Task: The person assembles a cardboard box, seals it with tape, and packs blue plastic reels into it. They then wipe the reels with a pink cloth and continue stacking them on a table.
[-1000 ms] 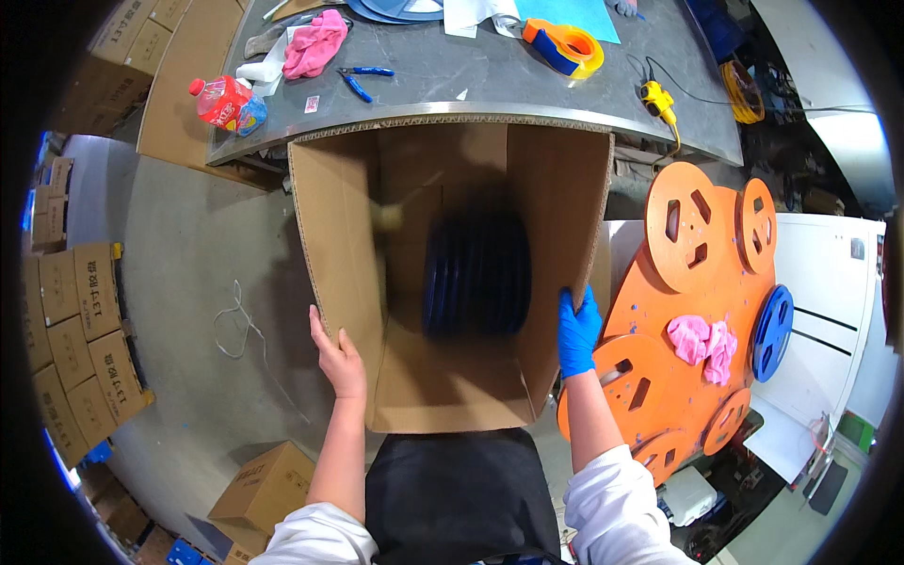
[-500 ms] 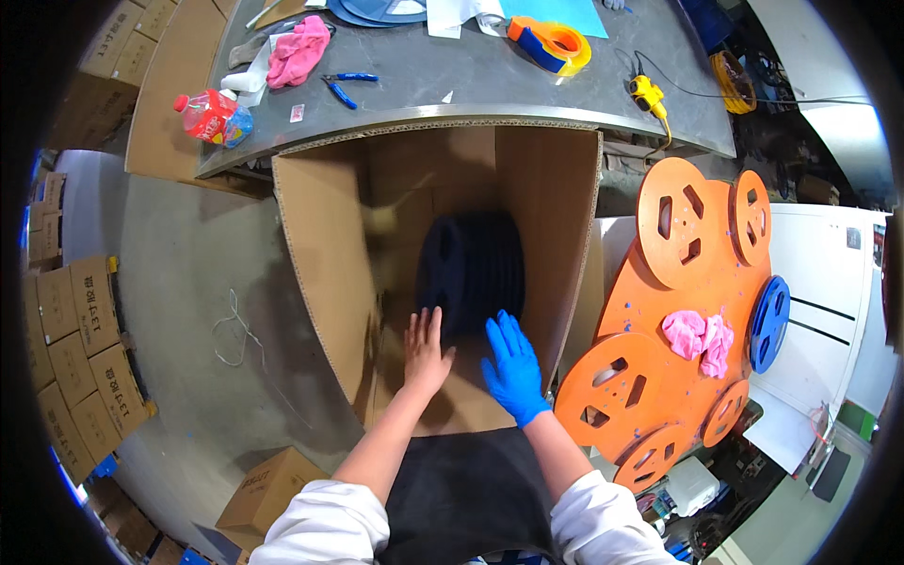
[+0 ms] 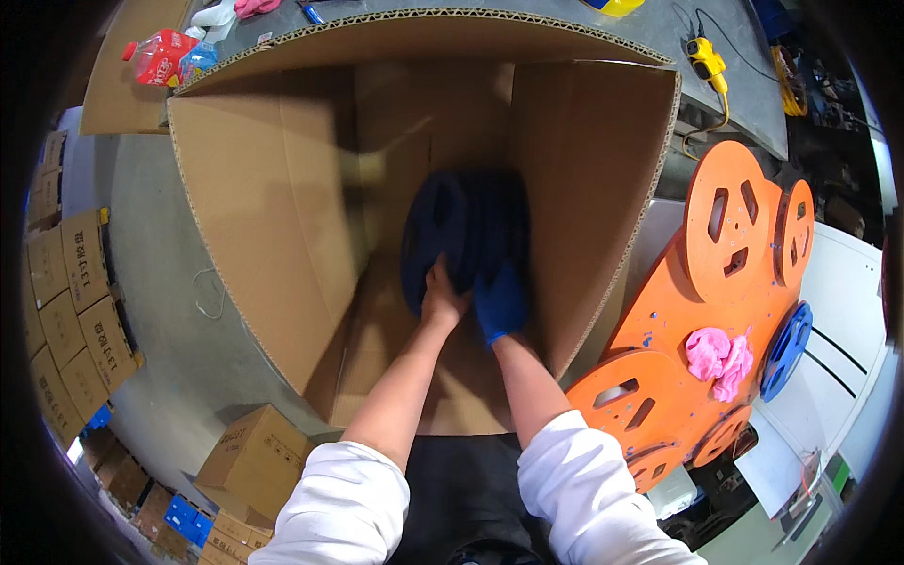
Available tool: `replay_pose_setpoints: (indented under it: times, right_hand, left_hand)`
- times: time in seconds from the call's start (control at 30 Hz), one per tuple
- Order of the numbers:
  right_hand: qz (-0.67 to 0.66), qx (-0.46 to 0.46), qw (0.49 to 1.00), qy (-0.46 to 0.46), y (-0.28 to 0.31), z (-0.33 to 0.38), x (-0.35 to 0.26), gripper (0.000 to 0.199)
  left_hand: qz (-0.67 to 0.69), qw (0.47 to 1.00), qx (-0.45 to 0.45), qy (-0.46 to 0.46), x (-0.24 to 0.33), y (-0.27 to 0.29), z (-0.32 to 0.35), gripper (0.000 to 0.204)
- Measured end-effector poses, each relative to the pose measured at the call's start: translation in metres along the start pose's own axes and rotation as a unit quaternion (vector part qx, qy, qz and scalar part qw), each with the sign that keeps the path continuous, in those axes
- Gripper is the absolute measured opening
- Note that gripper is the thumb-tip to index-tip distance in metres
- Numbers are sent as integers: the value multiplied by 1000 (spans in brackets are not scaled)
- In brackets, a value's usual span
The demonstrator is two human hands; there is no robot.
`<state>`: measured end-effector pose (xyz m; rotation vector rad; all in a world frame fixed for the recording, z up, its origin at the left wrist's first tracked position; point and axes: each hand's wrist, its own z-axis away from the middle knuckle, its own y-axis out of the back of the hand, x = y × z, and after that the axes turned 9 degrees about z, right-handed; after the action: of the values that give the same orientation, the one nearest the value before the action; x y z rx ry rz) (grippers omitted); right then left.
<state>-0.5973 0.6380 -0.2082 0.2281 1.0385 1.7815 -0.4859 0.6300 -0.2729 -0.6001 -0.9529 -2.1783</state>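
Observation:
Several dark blue plastic reels [image 3: 435,221] stand on edge in a row, deep inside a large open cardboard box [image 3: 240,188]. My bare left hand [image 3: 441,297] is closed on the lower near edge of the leftmost reel, with part of its fingers behind the rim. Beside it, my right hand [image 3: 501,299], in a blue glove, grips the underside of the reels farther right. Its fingertips are lost in shadow against the similar blue. Both forearms reach down over the box's near side.
Right of the box stands an orange round board [image 3: 650,320] bearing orange discs, a blue reel [image 3: 787,350] and pink cloths [image 3: 720,363]. A grey metal table [image 3: 650,33] holds a drink bottle [image 3: 169,58] and a yellow tool [image 3: 706,64]. A closed carton [image 3: 254,461] sits lower left.
Both hands have moved forward into the box and closed on the reels. The view has shifted closer, so the box looks larger and less of the table shows.

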Motion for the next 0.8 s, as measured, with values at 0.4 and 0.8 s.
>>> replay_pose_setpoints:
  times: [0.4,0.8]
  right_hand:
    - [24,53,993,98,-6,-10,18,41]
    - [-56,106,974,195,14,59,22,59]
  left_hand:
    - [15,994,-86,-68,23,20,8,93]
    - [45,995,-67,-52,-37,-29,5,92]
